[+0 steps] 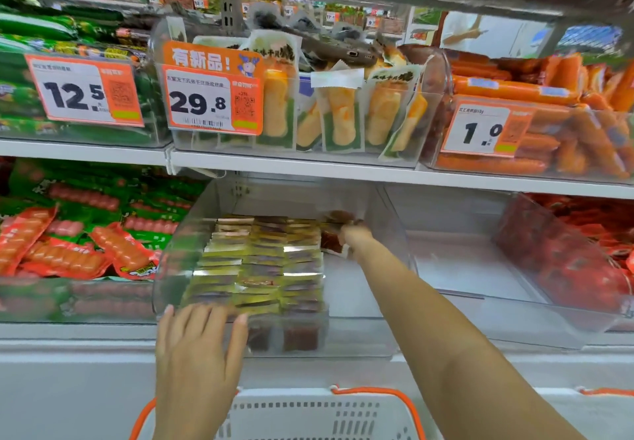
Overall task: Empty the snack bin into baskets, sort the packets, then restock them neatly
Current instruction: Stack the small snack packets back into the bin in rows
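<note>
Reaching into: a clear snack bin (384,220) on the lower shelf (514,345) of a shop display, a person works with both hands.
Left hand (197,343): fingers spread wide and flat against the bin's front wall, holding nothing.
Right hand (353,234): stretched deep to the back of the bin, fingers curled round a dark red packet (331,242); the grip itself is blurred.
Packets (264,261): gold and brown foil packs lie in neat overlapping rows, filling the left and middle of the bin; the right side shows bare floor.
Basket (308,415): white with orange handles, directly below the bin at the bottom edge of view.
Upper shelf (291,161): a bin of yellow snacks (343,113) carries an orange price tag (212,96) reading 29.8; beside it, tags read 12.5 and 1.0.
Neighbours: green and red sausage packs (85,234) to the left of the snack bin, red packs (576,261) in a tilted clear bin to the right.
</note>
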The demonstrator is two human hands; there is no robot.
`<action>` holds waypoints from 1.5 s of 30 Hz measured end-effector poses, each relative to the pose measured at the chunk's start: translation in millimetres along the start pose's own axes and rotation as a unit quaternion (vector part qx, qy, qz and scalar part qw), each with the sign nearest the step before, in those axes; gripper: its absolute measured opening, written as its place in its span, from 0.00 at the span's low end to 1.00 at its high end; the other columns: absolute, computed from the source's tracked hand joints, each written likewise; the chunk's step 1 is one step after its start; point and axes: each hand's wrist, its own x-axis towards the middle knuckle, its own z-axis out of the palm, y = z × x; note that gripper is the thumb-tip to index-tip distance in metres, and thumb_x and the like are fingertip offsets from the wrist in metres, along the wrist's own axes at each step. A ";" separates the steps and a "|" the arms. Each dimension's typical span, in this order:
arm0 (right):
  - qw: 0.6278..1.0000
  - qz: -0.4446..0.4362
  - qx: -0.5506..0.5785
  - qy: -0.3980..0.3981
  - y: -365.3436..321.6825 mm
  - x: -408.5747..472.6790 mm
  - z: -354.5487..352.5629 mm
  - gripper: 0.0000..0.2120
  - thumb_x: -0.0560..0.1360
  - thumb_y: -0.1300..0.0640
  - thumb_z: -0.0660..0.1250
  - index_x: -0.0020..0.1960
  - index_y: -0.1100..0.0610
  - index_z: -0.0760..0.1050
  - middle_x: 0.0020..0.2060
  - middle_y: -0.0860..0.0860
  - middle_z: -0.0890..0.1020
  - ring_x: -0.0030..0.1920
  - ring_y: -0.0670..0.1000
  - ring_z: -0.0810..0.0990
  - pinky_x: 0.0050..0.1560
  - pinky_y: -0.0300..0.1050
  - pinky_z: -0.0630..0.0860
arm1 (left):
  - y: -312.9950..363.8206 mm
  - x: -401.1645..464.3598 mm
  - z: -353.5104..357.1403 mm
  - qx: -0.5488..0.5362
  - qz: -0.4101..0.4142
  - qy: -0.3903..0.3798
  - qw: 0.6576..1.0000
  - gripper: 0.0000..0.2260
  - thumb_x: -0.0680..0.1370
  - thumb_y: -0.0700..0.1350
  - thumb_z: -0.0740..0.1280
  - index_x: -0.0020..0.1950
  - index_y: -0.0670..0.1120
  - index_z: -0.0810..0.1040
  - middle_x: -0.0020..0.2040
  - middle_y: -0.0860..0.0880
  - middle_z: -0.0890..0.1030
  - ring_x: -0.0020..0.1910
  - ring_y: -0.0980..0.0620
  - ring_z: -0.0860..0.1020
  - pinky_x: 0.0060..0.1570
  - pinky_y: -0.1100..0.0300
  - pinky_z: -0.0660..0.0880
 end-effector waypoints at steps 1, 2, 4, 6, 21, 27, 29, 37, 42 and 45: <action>1.000 -0.003 -0.017 0.000 3.1 5.4 3.1 0.17 0.78 0.70 0.55 0.67 0.65 0.64 0.43 0.54 0.72 0.47 0.53 0.75 0.46 0.39 0.70 | 0.1 -0.1 2.3 -0.009 -0.002 0.010 1.000 0.17 0.78 0.54 0.54 0.44 0.47 0.79 0.41 0.51 0.77 0.47 0.47 0.73 0.67 0.46 0.59; 1.000 -0.005 -0.024 -0.011 5.2 9.1 6.3 0.17 0.78 0.70 0.55 0.67 0.64 0.63 0.47 0.56 0.74 0.48 0.53 0.75 0.46 0.39 0.72 | 0.8 0.1 4.4 -0.016 -0.005 0.018 1.000 0.17 0.77 0.53 0.55 0.44 0.46 0.79 0.41 0.50 0.77 0.47 0.47 0.72 0.68 0.45 0.59; 1.000 -0.014 -0.001 -0.020 7.3 14.9 12.0 0.20 0.78 0.70 0.57 0.69 0.66 0.62 0.56 0.60 0.75 0.47 0.53 0.77 0.51 0.43 0.75 | 2.4 -0.3 8.0 -0.020 -0.005 0.030 0.999 0.16 0.77 0.53 0.55 0.43 0.45 0.79 0.41 0.49 0.78 0.48 0.47 0.72 0.68 0.44 0.57; 0.998 -0.014 -0.060 0.005 9.3 19.5 14.1 0.20 0.78 0.67 0.58 0.69 0.65 0.62 0.59 0.58 0.74 0.54 0.53 0.77 0.55 0.41 0.72 | 1.7 -0.5 9.9 -0.021 0.000 0.039 0.999 0.16 0.77 0.52 0.56 0.43 0.45 0.79 0.41 0.48 0.78 0.49 0.47 0.71 0.68 0.45 0.57; 0.975 -0.043 -0.203 0.079 29.7 38.4 14.4 0.18 0.80 0.59 0.59 0.68 0.62 0.64 0.64 0.60 0.74 0.64 0.60 0.73 0.58 0.47 0.71 | 0.4 -2.4 11.3 -0.040 0.003 0.028 0.999 0.16 0.77 0.52 0.56 0.45 0.45 0.79 0.44 0.48 0.79 0.52 0.46 0.72 0.70 0.45 0.55; 0.958 -0.049 -0.269 0.086 31.5 42.6 11.7 0.15 0.80 0.62 0.58 0.66 0.62 0.69 0.65 0.59 0.74 0.65 0.59 0.74 0.60 0.46 0.71 | -1.8 -4.2 11.5 -0.037 0.006 0.026 0.999 0.16 0.78 0.52 0.55 0.45 0.45 0.79 0.44 0.48 0.79 0.52 0.44 0.73 0.70 0.44 0.55; 0.959 -0.048 -0.271 0.075 30.2 40.9 12.5 0.15 0.80 0.62 0.58 0.65 0.63 0.70 0.64 0.59 0.75 0.64 0.58 0.74 0.60 0.46 0.71 | -1.2 -3.5 11.1 -0.041 0.007 0.025 0.999 0.16 0.78 0.52 0.55 0.45 0.45 0.79 0.44 0.49 0.79 0.52 0.45 0.73 0.70 0.44 0.55; 0.983 -0.151 -0.089 0.063 6.8 -27.1 0.2 0.24 0.77 0.64 0.59 0.72 0.60 0.61 0.66 0.59 0.71 0.61 0.60 0.75 0.53 0.46 0.73 | 3.3 -1.5 -7.9 -0.065 -0.018 -0.068 0.995 0.21 0.79 0.57 0.50 0.56 0.48 0.78 0.55 0.51 0.77 0.64 0.46 0.71 0.73 0.47 0.53; 0.938 -0.345 -0.026 -0.004 35.1 -125.4 -17.0 0.22 0.76 0.65 0.62 0.69 0.55 0.67 0.59 0.51 0.75 0.53 0.49 0.76 0.55 0.42 0.72 | 0.8 -23.2 -51.2 -0.084 0.017 -0.070 0.994 0.21 0.78 0.55 0.53 0.63 0.47 0.76 0.64 0.50 0.75 0.68 0.50 0.66 0.68 0.57 0.60; 0.930 -0.357 -0.020 -0.085 83.8 -171.2 -24.9 0.16 0.76 0.66 0.62 0.60 0.50 0.72 0.47 0.42 0.79 0.42 0.49 0.80 0.46 0.40 0.75 | -4.7 -51.7 -72.8 -0.078 0.009 -0.117 0.990 0.17 0.77 0.53 0.55 0.57 0.50 0.79 0.56 0.56 0.78 0.58 0.57 0.70 0.52 0.63 0.67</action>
